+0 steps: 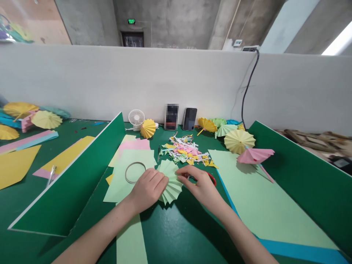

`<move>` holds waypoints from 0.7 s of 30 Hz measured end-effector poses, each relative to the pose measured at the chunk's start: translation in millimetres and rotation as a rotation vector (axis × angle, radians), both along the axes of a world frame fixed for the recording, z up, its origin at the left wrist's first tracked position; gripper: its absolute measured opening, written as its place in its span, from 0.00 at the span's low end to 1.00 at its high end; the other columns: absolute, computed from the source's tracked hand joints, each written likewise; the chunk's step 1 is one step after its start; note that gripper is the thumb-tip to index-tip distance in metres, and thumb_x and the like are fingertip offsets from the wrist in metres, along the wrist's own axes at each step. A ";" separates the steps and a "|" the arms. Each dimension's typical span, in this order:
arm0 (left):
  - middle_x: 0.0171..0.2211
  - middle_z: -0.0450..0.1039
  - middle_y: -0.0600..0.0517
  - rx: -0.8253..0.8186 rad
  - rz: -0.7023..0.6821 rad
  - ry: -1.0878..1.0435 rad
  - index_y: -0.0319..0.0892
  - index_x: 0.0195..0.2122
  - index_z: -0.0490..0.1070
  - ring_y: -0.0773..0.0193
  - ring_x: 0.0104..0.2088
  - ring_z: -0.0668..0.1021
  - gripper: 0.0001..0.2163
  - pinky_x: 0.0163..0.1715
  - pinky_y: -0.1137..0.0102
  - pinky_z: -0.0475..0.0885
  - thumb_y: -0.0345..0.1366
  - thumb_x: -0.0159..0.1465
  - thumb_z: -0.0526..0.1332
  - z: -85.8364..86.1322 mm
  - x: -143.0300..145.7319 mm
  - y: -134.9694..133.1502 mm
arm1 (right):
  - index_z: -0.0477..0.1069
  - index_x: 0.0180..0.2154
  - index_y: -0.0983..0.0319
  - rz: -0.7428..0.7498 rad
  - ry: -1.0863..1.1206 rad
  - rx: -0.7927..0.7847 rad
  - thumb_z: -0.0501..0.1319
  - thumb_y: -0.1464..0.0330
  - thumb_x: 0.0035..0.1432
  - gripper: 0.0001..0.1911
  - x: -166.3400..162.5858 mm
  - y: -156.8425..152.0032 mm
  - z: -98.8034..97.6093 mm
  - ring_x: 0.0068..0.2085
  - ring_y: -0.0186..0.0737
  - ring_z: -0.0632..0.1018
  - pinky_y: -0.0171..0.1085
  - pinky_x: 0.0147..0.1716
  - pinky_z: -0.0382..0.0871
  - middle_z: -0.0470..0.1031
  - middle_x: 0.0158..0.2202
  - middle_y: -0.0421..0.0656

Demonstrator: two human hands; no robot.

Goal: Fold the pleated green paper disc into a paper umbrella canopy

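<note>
Between my hands is a light green pleated paper fan, its folds spread into a round shape above the green table. My left hand is closed on its left edge, fingers curled over the paper. On the upper right edge, my right hand pinches the pleats between thumb and fingers. Red-handled scissors lie partly hidden behind my right hand. A thin ring rests on light green paper sheets to the left of my left hand.
A heap of colored paper scraps lies beyond my hands. Green dividers flank the workspace. Two phones and a small fan stand by the wall. Paper umbrellas sit at right, beside large green paper.
</note>
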State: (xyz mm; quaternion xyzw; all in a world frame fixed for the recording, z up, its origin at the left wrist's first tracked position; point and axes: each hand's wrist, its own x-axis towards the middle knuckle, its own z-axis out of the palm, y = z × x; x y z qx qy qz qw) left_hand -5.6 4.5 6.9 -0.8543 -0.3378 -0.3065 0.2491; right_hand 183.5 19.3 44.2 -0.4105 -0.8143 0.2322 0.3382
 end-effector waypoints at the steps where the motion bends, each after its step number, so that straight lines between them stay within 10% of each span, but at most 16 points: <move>1: 0.25 0.67 0.51 -0.003 0.000 -0.002 0.38 0.31 0.65 0.65 0.28 0.68 0.02 0.31 0.69 0.63 0.26 0.58 0.56 0.1 -0.3 0.2 | 0.68 0.33 0.61 0.009 -0.007 0.030 0.55 0.74 0.55 0.05 0.2 0.3 -0.5 0.30 0.35 0.73 0.34 0.31 0.68 0.72 0.29 0.41; 11: 0.27 0.69 0.50 -0.062 -0.026 -0.091 0.38 0.31 0.65 0.63 0.29 0.68 0.02 0.30 0.68 0.63 0.27 0.59 0.55 7.6 0.7 -1.2 | 0.69 0.31 0.64 -0.017 -0.299 0.392 0.51 0.76 0.57 0.09 -1.1 1.3 -5.6 0.31 0.39 0.70 0.35 0.28 0.66 0.68 0.30 0.47; 21: 0.27 0.68 0.50 -0.194 -0.016 -0.111 0.38 0.30 0.66 0.63 0.29 0.68 0.05 0.29 0.68 0.63 0.28 0.61 0.51 11.8 2.8 -3.6 | 0.69 0.31 0.64 0.027 -0.309 0.436 0.51 0.76 0.57 0.09 -5.6 -6.6 -3.3 0.31 0.38 0.69 0.35 0.28 0.66 0.68 0.31 0.47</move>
